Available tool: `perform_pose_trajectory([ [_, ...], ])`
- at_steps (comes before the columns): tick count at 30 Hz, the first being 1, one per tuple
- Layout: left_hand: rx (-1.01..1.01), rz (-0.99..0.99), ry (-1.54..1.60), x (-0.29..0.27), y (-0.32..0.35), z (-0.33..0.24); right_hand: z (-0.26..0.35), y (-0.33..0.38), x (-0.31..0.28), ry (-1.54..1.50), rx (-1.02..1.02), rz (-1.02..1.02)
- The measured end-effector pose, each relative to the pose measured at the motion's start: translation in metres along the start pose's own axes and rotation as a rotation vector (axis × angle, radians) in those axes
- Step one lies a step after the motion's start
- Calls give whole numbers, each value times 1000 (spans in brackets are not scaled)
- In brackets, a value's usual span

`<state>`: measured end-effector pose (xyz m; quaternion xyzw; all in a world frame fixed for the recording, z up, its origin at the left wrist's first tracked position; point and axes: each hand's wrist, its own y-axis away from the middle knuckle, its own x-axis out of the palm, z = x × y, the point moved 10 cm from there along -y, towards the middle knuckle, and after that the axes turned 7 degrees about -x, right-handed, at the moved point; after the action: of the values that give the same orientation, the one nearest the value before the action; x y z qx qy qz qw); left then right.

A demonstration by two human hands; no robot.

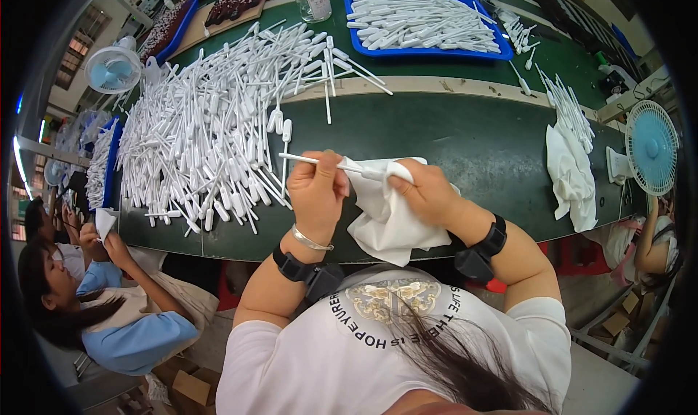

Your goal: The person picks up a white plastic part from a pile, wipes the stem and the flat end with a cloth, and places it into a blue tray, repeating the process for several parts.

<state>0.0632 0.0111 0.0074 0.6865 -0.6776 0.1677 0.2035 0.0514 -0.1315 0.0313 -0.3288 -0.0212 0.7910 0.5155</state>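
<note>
My left hand (318,189) pinches the thin stem of a white plastic stick (298,157), shaped like a dropper with one thicker end. My right hand (429,193) is closed on a white cloth (396,229), folded around the stick's thicker end. The cloth hides part of that end and hangs down over the table's near edge. To the left of my hands spreads a large loose heap of the same white sticks (211,124). One single stick (286,133) lies close beside my left hand.
The dark green table (480,138) has a pale strip across it. Beyond stands a blue tray (429,51) of sticks, near a clear jar (311,0). At the right are another cloth (571,175), more sticks and a fan (652,147). A co-worker (138,291) sits at the left.
</note>
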Motion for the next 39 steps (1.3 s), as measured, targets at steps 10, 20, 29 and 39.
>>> perform_pose_trajectory([
  [10,35,75,-222,20,10,6,21,-3,9,238,-208,12],
  [20,735,265,-836,85,43,-44,-46,12,5,-857,482,-149],
  [29,988,731,-1363,180,24,-18,-90,11,-33,-820,480,-407],
  [39,20,479,-686,270,-199,33,-96,4,-43,-649,384,-332],
])
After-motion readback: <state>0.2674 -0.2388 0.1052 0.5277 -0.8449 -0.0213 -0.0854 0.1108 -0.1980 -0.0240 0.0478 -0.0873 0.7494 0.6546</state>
